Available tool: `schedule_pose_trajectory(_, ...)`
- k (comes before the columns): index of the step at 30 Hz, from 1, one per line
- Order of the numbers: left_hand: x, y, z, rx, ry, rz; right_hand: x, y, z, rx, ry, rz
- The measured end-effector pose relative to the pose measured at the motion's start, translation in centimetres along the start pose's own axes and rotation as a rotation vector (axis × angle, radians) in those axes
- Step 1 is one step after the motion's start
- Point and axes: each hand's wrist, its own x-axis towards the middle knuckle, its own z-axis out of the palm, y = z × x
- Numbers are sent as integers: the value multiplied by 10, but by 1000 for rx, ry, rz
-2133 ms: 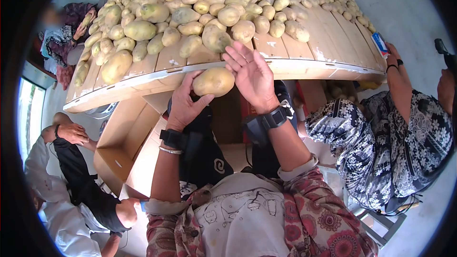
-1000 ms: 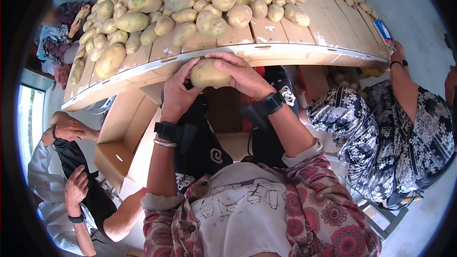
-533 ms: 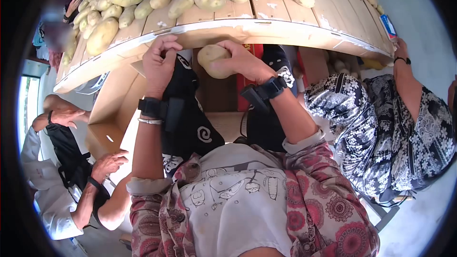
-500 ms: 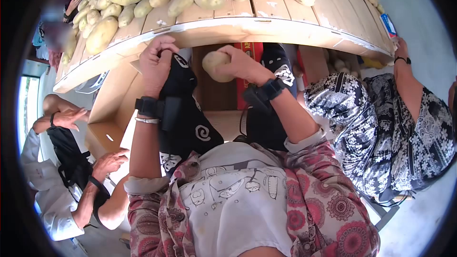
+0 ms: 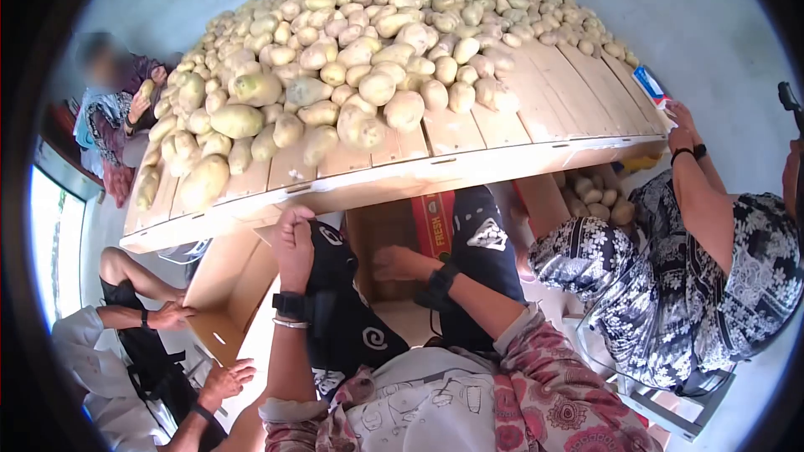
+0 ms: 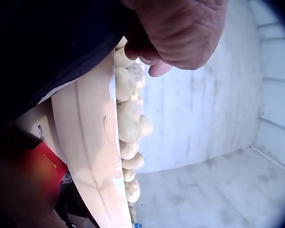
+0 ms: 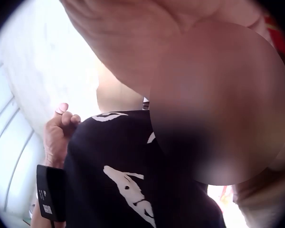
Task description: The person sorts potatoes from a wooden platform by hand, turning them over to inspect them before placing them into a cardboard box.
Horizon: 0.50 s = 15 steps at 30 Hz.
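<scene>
My left hand [image 5: 293,247] is raised by the front edge of the wooden table [image 5: 469,130], fingers loosely curled, holding nothing. In the left wrist view the hand [image 6: 180,35] overlaps the row of potatoes along the planks. Lower down, my right hand [image 5: 405,264] reaches between my knees over the opening of a cardboard box [image 5: 381,226] under the table. No potato shows at it in the head view. In the right wrist view the palm [image 7: 128,42] is near, but a blurred round patch hides the fingers; I cannot tell if they hold a potato.
Many potatoes [image 5: 360,125] are heaped on the table. A red carton panel marked FRESH [image 5: 434,230] stands by my right knee. Another open cardboard box [image 5: 222,318] is at left. Other people sit left and right; more potatoes [image 5: 593,194] lie in a box under the table.
The potato, gripped by my left hand, then both, then my right, is out of sight now. My right hand has moved down over the box. The left has let go and moved aside.
</scene>
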Motion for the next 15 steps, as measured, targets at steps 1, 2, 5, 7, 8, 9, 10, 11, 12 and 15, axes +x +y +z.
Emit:
schedule_pose_trajectory(1,-2,2,-1,3,3,15,-9,-19,0,-6,8,-12)
schedule_pose_trajectory(2,-1,4,1,-27,-22,-34,-16,-34,-2,-96,-120,-55)
schedule_pose_trajectory(5,0,1,8,-35,-44,-58,-25,-27,16,-285,-235,-198)
schedule_pose_trajectory(7,-1,3,7,0,-37,-35,-20,1,58,-374,-224,-310)
schedule_pose_trajectory(8,-1,7,9,58,-2,34,-13,24,87,-354,-156,-190)
schedule_pose_trajectory(9,1,9,11,110,33,108,-6,35,100,-337,-85,-66)
schedule_pose_trajectory(10,2,8,13,111,27,111,-2,35,101,-333,-79,-65)
schedule_pose_trajectory(11,2,6,13,98,23,96,1,35,104,-363,-90,-38)
schedule_pose_trajectory(12,2,5,11,87,16,80,4,32,107,-389,-100,-10)
schedule_pose_trajectory(15,0,7,9,173,-15,32,12,29,108,-476,-118,78)
